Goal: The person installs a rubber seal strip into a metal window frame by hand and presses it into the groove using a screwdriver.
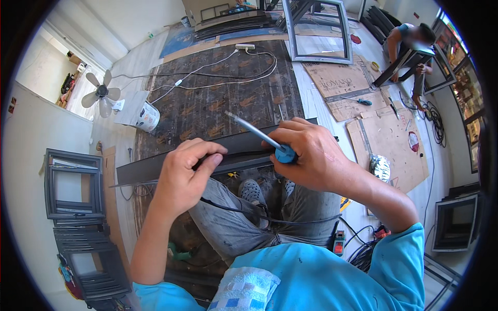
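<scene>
Black metal strip lies crosswise in my remote view. Over it, I see the left hand curled, grip nearly together; I cannot tell whether it pinches anything. Right hand: grip clamped on a blue-handled screwdriver.

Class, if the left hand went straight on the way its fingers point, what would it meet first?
Probably the right hand, closed around a blue-handled screwdriver. Depth is unclear, though, so the left hand might brush the long dark profile first.
</scene>
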`<action>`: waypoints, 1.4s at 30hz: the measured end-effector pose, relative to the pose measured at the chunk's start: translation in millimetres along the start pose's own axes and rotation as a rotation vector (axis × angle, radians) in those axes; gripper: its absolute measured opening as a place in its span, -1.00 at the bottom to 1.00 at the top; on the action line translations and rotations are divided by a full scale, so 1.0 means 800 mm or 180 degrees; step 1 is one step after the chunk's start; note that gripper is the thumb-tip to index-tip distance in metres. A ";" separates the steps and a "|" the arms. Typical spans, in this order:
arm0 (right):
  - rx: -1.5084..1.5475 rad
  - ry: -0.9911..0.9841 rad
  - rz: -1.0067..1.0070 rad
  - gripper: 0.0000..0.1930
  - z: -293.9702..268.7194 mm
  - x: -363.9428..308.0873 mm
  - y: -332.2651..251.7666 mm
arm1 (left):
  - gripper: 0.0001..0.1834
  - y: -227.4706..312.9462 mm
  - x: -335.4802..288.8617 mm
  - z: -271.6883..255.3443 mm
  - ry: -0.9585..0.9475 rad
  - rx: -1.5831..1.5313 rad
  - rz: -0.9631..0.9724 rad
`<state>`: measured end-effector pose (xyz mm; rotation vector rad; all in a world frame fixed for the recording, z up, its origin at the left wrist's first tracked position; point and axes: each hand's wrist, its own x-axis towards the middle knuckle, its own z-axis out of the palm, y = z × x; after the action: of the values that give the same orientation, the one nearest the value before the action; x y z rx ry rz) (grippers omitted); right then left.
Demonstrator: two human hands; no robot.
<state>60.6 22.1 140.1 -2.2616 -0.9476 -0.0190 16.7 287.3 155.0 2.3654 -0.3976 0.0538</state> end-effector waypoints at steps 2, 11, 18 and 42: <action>0.0063 0.0033 -0.0015 -0.76 -0.001 0.002 0.000 | -0.84 0.002 0.012 0.009 -0.0089 -0.0256 0.0047; 0.0172 -0.0254 0.0114 -0.80 -0.002 0.014 0.006 | -0.83 -0.006 0.043 0.025 -0.0669 -0.0770 0.0183; 0.0085 -0.0185 -0.0105 -0.78 -0.003 0.019 0.009 | -0.82 -0.004 0.045 0.034 -0.0169 -0.0336 0.0851; 0.1778 0.1025 0.0469 -0.73 -0.086 0.050 0.040 | -0.74 0.009 0.011 0.071 0.0753 0.0674 0.1244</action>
<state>126.6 -9.8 185.1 -1.7357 -0.5295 -0.0458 19.0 241.8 119.1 2.4143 -0.7618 0.5772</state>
